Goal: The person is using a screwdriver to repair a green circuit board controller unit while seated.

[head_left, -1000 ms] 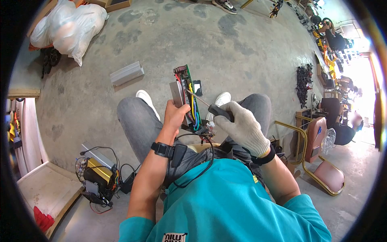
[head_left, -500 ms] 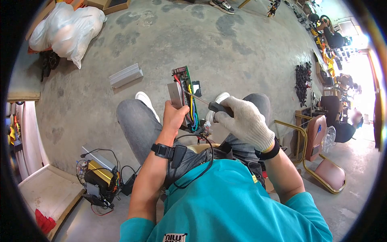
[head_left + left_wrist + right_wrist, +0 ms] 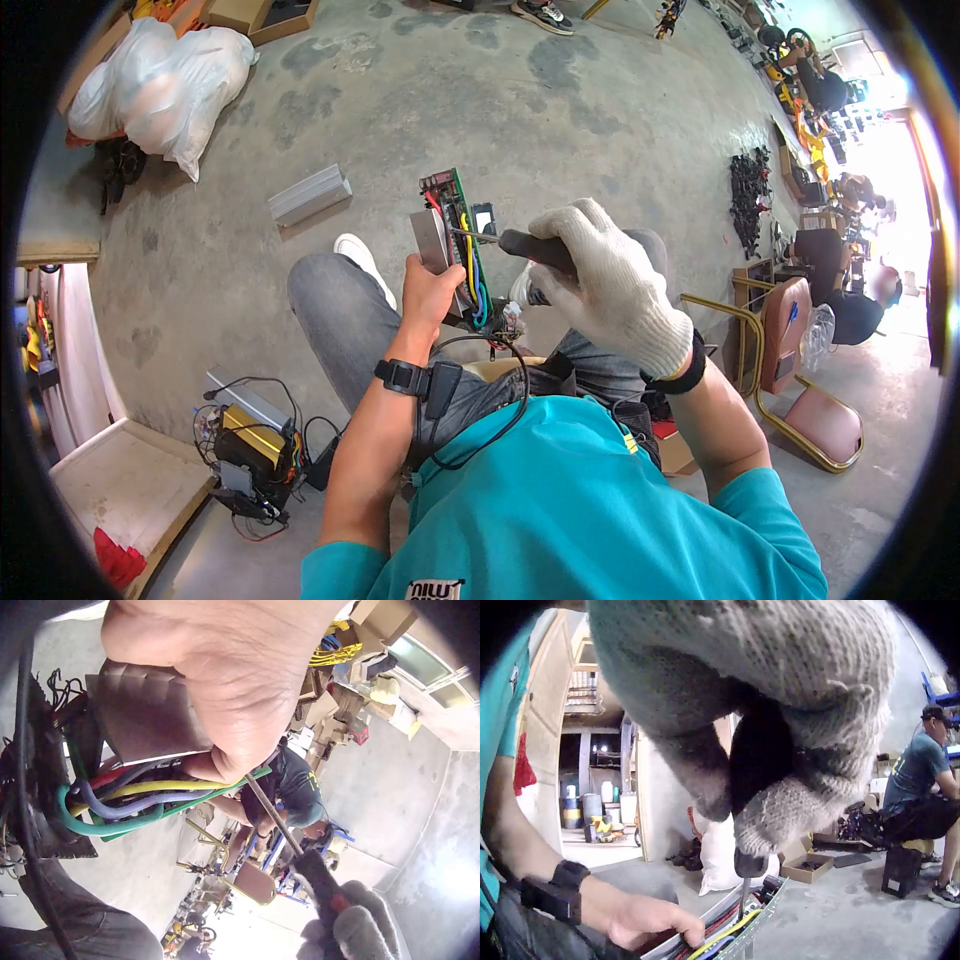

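Since a second before, the right grip [image 3: 610, 290], in a white knitted glove, had risen and come closer to the head camera. The screwdriver [image 3: 530, 248] it clenched had swung from a slope to nearly level. The tip of the shaft stayed against the circuit board [image 3: 458, 212], which had barely shifted. The left grip [image 3: 430, 292], bare, kept its hold on the board's lower end, fingers curled round it.

The board was held above the person's knees, standing nearly upright with its long side pointing away from the body. It was narrow and green. A grey metal plate [image 3: 432, 240] lay along its left side, and thick wires [image 3: 475, 285] ran down its face and looped at the bottom. In the left wrist view the thumb pressed on the plate [image 3: 150, 720], and the bare steel shaft [image 3: 274, 817] passed just under the hand [image 3: 225, 682] to the dark handle.

There was one board, one plate and one screwdriver. Four wire colours could be told: red, yellow, blue and green [image 3: 127, 799]. One hand was gloved and one was bare. On the floor lay one grey ribbed casing [image 3: 310, 195].
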`<action>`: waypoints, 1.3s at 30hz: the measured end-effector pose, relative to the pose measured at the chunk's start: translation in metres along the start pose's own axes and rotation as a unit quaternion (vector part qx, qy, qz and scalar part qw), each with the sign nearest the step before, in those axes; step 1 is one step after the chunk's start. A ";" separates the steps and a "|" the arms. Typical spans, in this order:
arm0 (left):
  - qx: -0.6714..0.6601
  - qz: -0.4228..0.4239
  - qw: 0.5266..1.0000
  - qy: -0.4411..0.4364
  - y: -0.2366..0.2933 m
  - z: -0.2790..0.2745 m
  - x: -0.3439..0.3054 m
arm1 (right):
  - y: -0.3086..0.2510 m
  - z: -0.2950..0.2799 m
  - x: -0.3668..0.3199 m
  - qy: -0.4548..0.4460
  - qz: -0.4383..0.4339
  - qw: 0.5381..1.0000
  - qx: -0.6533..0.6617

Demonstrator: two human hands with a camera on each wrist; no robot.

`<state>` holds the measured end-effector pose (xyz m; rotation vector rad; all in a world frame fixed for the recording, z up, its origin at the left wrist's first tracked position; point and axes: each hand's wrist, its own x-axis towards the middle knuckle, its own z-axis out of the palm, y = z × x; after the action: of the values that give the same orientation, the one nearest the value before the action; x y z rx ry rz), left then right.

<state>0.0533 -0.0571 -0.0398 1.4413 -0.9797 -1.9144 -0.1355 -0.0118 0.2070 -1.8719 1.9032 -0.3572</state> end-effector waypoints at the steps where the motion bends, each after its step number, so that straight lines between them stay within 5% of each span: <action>1: -0.009 0.000 1.000 -0.016 -0.004 -0.001 0.003 | -0.002 -0.001 0.002 0.003 -0.021 1.000 0.016; 9: -0.012 -0.007 1.000 -0.005 0.007 0.004 -0.007 | -0.012 0.007 0.010 0.017 -0.150 0.985 -0.077; 12: -0.032 -0.005 0.999 -0.042 0.014 0.000 -0.008 | -0.021 0.004 0.015 -0.037 -0.030 0.997 -0.065; 17: -0.069 -0.017 0.996 -0.059 0.013 0.004 -0.008 | -0.013 -0.004 0.019 0.017 -0.075 0.997 -0.027; 19: -0.066 -0.014 0.998 0.020 0.006 0.007 -0.004 | -0.005 -0.001 0.024 -0.013 -0.140 0.987 -0.074; 23: -0.038 -0.002 0.999 -0.038 0.019 0.005 -0.011 | -0.023 -0.008 0.030 -0.044 -0.018 0.993 -0.112; 28: -0.034 -0.003 0.999 -0.036 0.017 0.004 -0.009 | -0.004 0.001 0.039 0.029 -0.215 0.973 -0.073; 29: -0.035 -0.002 0.999 -0.037 0.016 0.005 -0.007 | -0.008 0.000 0.040 0.030 -0.215 0.973 -0.074; 31: -0.037 0.002 0.998 -0.043 0.014 0.004 -0.007 | -0.019 0.000 0.041 -0.006 -0.044 0.992 -0.117; 34: -0.039 -0.015 0.999 0.036 0.013 0.011 -0.010 | -0.019 -0.006 0.038 0.051 -0.131 0.986 -0.084; 37: -0.057 -0.012 0.998 0.002 0.005 0.007 -0.004 | -0.005 0.001 0.046 0.054 -0.236 0.967 -0.082; 39: -0.056 -0.012 0.998 -0.025 0.010 0.004 -0.004 | -0.012 0.004 0.044 0.047 -0.154 0.982 -0.103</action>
<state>0.0501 -0.0586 -0.0291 1.3527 -0.8663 -1.9989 -0.1224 -0.0555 0.2040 -2.3344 1.7643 -0.3612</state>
